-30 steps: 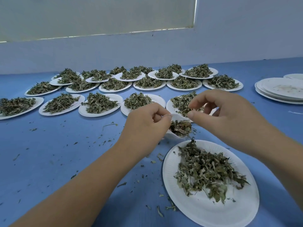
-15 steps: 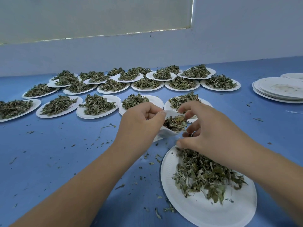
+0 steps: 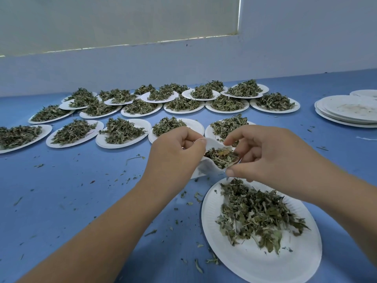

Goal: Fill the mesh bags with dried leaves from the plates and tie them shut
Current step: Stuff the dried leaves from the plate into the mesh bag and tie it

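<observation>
So the white mesh bag [image 3: 205,169] sits between both hands in the middle of the scene, just past the far-left rim of the near paper plate [image 3: 255,268]. Its mouth is open and faces up, with a wad of dried leaves [image 3: 221,159] already stuffed inside. I can't tell if the bottom of the bag touches the blue table [image 3: 71,197] or hangs just above it. The left hand [image 3: 175,154] has its fingers curled, with thumb and forefinger pinching the left edge of the bag's mouth. The right hand [image 3: 265,158] is curled too. Its forefinger is on the far side of the right edge and its thumb on the near side, so it's gripping that rim and holding nothing else. The near plate has a loose pile of leaves [image 3: 257,213] spread across it, and the pile is just beside the right thumb but not touching it. Further back there are rows of plates [image 3: 142,125], each heaped with the same green stuff, running from the far left to about the middle right. Off at the far right is a stack of empty plates [image 3: 346,111], well apart from the hands. Leaf crumbs [image 3: 134,158] are scattered on the table all around, mostly to the left of the left arm and near the plate's left rim.
</observation>
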A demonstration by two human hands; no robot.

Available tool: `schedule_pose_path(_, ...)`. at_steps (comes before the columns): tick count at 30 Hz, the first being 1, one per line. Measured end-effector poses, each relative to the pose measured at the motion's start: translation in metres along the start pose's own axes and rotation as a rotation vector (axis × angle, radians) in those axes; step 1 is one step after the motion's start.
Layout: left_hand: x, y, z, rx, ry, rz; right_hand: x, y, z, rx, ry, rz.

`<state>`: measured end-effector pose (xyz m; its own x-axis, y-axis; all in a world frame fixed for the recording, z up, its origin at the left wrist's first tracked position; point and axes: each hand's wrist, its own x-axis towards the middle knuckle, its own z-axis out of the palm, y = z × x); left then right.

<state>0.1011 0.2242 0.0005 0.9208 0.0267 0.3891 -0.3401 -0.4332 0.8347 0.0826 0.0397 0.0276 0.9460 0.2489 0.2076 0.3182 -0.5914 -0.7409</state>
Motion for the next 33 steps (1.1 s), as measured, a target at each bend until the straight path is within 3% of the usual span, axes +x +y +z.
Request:
schedule_pose_path(9, -0.006, 0.006, 0.002, 0.001, -0.025, 0.052, 0.001, 0.001, 0.001, 0.031, 0.117, -0.131)
schedule_pose_path(14, -0.012, 0.011, 0.007, -0.018, -0.07, 0.108, -0.003, 0.004, 0.01, -0.21, 0.23, -0.314)
schedule_pose_path(19, -0.016, 0.015, 0.01, -0.072, -0.125, 0.125, -0.004, 0.007, 0.018, -0.421, 0.196, -0.383)
schedule_pose_path(26, -0.011, 0.014, 0.007, -0.044, -0.074, 0.077, 0.0, 0.005, 0.004, -0.256, 0.134, -0.33)
schedule_pose_path(33, -0.01, 0.015, 0.003, -0.051, -0.057, 0.063, -0.005, 0.001, -0.006, -0.346, 0.136, -0.54)
